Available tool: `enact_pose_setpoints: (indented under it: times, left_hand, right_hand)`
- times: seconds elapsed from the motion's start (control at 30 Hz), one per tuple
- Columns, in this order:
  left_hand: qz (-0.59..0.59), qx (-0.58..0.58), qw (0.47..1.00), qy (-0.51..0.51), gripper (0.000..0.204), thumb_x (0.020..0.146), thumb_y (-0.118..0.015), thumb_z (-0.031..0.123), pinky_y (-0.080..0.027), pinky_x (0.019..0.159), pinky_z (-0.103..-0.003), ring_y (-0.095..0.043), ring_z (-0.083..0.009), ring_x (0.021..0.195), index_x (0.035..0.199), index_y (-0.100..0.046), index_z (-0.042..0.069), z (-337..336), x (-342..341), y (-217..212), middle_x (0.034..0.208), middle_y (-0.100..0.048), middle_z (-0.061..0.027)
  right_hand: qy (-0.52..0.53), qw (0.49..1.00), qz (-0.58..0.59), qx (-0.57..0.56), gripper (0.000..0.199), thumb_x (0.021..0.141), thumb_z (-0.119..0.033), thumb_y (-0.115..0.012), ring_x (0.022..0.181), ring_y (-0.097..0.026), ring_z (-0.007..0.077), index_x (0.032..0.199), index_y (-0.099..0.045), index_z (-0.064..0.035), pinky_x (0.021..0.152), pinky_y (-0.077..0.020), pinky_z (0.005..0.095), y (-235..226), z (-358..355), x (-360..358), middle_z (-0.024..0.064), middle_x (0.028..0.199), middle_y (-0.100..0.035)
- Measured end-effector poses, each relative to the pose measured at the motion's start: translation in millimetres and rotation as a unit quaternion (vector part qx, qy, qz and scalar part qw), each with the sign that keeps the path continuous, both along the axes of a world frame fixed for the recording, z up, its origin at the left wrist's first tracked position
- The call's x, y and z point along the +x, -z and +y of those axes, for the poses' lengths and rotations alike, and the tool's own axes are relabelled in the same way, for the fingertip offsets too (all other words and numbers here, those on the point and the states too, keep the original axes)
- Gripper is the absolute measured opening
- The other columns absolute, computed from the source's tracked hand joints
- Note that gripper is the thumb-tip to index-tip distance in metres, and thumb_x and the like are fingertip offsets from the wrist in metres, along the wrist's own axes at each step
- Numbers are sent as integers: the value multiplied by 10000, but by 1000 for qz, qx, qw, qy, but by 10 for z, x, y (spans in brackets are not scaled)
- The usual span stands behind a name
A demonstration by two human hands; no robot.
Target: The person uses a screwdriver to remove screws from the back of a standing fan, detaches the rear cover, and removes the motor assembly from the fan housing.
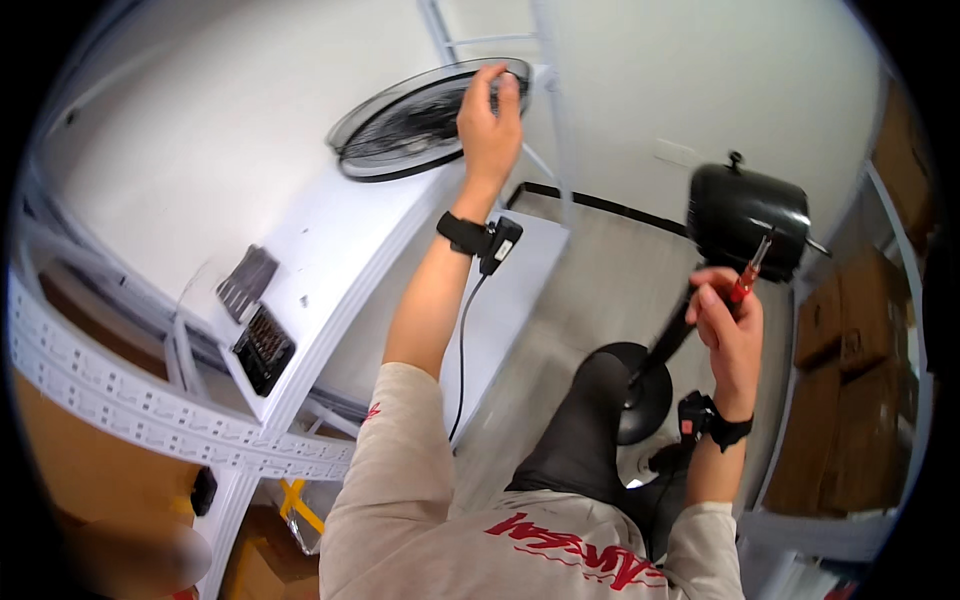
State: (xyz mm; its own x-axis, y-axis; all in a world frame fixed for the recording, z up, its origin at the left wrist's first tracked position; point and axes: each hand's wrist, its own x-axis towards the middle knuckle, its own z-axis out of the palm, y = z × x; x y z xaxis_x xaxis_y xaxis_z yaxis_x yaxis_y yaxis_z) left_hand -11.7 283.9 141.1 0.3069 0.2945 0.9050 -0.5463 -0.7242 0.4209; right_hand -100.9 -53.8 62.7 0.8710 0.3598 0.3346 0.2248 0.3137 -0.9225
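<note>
At the far left, the shelf (345, 235) bears the grille (418, 120), the left hand (490, 122) over its rim, grip unclear, while the right hand (733, 325) clasps a screwdriver (744, 282) near the motor (748, 212), seemingly keeping its tip free.

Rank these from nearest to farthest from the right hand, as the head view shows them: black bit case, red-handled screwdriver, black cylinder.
1. Red-handled screwdriver: held in the right hand.
2. Black cylinder: just above that hand in the picture.
3. Black bit case: far left, on the white shelf.
</note>
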Motion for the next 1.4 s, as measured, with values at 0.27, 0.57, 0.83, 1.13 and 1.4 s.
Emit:
enact_pose_setpoints:
  times: [0.27,0.57,0.83,1.13,1.4]
  left_hand:
    - [146,193,951,193,849,775,-819,421,-377,1094,-440,-396,-356,1376,1444,-429,72,-1673,-197,332,1470,-424,-198]
    - [248,142,941,182,1226,650,-912,385,-371,1111,-431,-410,-348,1341,1547,-158,23,-1994,-105,418,1469,-345,-234]
    - [392,-155,778,466,951,752,-856,223,-481,980,-352,-541,-226,1214,1498,-299,28,-1709,72,595,1324,-531,-118]
    - [304,-196,776,516,806,781,-843,188,-394,1072,-353,-516,-200,1229,1423,-383,26,-1741,95,842,1345,-520,-102]
    - [409,-152,819,374,911,742,-866,267,-414,1045,-387,-518,-232,1209,1431,-325,16,-2093,90,1850,1265,-556,-124]
  right_hand:
    - [212,960,-82,161,161,965,-120,-609,516,-336,-3,1073,-672,-19,464,-219,192,14,-513,113,-12,711,-592]
    - [331,938,16,98,262,930,-239,-705,532,-346,-7,1102,-685,-44,462,-242,196,393,-871,492,-64,820,-579]
    - [350,934,11,76,238,883,-243,-761,580,-369,2,1036,-712,-67,495,-263,205,496,-531,524,-92,686,-522]
    - [328,932,41,150,219,943,-234,-677,513,-353,0,1066,-694,-54,443,-248,204,737,-662,664,-34,898,-642]
    - [124,968,170,136,384,963,-329,-620,524,-361,15,1220,-614,-44,438,-255,182,1156,-840,1092,78,1169,-680]
